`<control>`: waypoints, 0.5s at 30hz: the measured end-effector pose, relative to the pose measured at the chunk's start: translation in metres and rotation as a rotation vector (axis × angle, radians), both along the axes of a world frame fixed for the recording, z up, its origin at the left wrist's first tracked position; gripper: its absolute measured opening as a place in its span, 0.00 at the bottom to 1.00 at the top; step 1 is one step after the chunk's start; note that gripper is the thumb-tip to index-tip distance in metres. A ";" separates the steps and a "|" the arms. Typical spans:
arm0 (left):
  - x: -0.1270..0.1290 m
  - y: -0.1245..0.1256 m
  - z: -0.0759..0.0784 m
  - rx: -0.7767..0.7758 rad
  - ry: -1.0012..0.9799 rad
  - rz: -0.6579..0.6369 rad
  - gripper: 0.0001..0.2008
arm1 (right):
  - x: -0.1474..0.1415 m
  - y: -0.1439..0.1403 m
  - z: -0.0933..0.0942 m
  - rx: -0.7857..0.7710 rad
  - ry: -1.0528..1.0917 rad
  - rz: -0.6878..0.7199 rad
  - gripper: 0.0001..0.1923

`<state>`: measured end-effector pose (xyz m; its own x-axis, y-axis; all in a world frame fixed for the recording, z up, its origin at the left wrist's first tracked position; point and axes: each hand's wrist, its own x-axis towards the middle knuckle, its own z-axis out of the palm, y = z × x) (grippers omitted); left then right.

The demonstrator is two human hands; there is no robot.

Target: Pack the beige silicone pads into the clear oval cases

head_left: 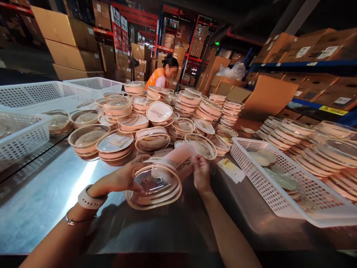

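My left hand (122, 179) grips the side of an oval container with a clear lid (159, 182), tilted over the metal table; more rims show under its lid, perhaps a small stack. My right hand (202, 174) pinches the edge of a pale pink printed piece (181, 158), blurred, with dark script on it. That piece is beside the container's far edge; whether it touches is unclear. Just beyond my hands lies a clear-lidded container (200, 146) with similar script. A white paper with a yellow label (231, 169) lies right of my right hand.
Stacked pink containers (111, 108) crowd the table's far side. A white perforated basket (279, 201) holding flat pale pieces stands at the right, with more stacks (320, 156) beyond it. White baskets (28, 126) line the left. A person in an orange vest (156, 77) is behind the stacks.
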<state>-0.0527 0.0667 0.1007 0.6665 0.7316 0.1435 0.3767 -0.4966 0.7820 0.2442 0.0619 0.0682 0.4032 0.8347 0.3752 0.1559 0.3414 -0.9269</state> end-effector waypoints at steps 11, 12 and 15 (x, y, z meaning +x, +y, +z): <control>0.023 -0.014 0.000 -0.100 -0.051 -0.113 0.23 | -0.018 -0.029 0.020 -0.182 -0.389 0.551 0.11; 0.028 -0.016 0.000 -0.121 -0.057 -0.117 0.23 | -0.025 -0.033 0.017 -0.198 -0.430 0.600 0.11; 0.037 -0.022 -0.004 -0.267 -0.127 -0.123 0.21 | -0.032 -0.036 0.012 -0.234 -0.405 0.634 0.15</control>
